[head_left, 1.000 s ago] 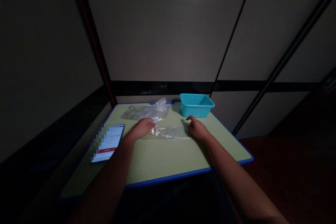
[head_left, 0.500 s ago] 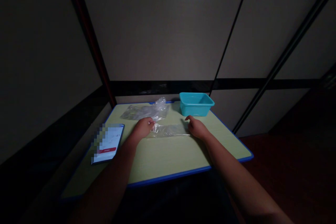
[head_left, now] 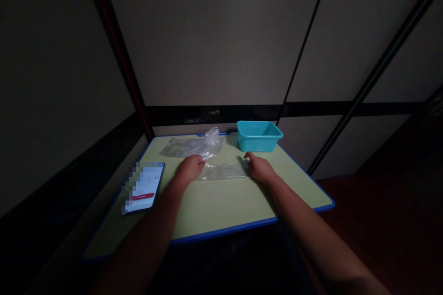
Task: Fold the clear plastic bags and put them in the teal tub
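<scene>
A clear plastic strip, folded long and narrow, lies across the middle of the table between my hands. My left hand is closed on its left end, thumb against the fingers. At the right end, my right hand has its fingers curled round the plastic, with the index finger sticking forward. Just beyond my left hand, a crumpled clear plastic bag is spread on the table.
A turquoise basket stands at the back right of the blue-edged table. A tablet with a lit screen lies at the left, beside my left forearm. Panelled doors rise behind the table.
The plastic strip lies a little flatter, and its front edge near my right hand looks less taut. Both hands stay almost where they were.
</scene>
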The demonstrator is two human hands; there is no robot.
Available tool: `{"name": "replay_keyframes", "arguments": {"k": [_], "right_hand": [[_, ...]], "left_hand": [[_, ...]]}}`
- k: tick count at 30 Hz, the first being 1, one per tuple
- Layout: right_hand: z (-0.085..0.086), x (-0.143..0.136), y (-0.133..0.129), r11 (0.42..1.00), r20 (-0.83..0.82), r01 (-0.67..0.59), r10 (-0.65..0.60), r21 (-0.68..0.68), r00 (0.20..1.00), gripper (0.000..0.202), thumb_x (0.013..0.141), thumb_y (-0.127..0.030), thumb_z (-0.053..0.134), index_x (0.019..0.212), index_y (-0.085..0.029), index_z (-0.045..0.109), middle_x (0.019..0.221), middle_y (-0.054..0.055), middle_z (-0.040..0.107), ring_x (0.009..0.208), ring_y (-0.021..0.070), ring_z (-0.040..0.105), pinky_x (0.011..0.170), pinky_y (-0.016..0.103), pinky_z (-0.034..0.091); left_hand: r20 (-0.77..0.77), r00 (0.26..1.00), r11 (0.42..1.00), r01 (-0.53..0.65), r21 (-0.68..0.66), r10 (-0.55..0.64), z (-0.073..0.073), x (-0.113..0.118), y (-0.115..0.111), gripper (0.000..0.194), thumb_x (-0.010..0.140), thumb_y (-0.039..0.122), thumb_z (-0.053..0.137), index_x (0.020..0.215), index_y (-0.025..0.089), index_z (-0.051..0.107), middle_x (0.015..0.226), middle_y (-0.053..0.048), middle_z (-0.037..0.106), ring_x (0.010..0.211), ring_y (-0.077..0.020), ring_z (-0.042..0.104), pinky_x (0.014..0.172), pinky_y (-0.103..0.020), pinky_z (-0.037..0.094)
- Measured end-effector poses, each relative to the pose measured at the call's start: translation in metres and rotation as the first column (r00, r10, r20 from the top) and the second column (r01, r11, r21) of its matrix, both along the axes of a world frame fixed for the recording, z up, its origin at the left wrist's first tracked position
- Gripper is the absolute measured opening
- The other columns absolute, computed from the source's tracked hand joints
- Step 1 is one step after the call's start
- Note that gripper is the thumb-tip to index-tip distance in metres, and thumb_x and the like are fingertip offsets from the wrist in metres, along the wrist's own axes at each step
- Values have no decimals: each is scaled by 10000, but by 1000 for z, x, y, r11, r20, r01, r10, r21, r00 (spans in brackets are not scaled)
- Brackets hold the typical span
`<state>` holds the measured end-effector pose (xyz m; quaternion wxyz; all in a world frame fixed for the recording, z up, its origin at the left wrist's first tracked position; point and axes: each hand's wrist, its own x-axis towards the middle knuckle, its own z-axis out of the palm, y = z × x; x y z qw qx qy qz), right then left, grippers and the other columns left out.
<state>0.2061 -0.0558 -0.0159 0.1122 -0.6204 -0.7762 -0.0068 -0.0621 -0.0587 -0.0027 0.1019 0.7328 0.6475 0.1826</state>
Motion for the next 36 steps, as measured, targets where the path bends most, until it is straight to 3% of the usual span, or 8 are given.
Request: {"name": "replay_keyframes", "arguments": {"k": [17,25,36], "right_hand": [[6,-6,-3,999,141,26,-21,-36,990,297,876,-191,380,1162,-215,453,950,101,685,818,227,634,639,280,333],[4,-6,-3,997,121,53,-46,-59,992,295,911,-266,358,1187,-215,450,976,103,676,851,224,629,675,281,350],[-1,-5,2,997,71,73,-73,7,995,264,922,-276,342,1162,-241,447,975,88,683,819,224,639,596,265,341]], "left_hand": [[-183,982,999,-52,13,54,-8,-1,6,281,871,351,426,833,188,651,876,-85,683,813,-207,618,629,-255,375],[-200,977,997,-74,18,76,-7,0,4,303,872,386,431,813,186,651,863,-83,687,802,-203,629,613,-253,384],[-203,976,997,-82,3,81,-3,2,3,294,874,374,436,834,185,658,859,-87,688,798,-205,631,631,-250,402]]}}
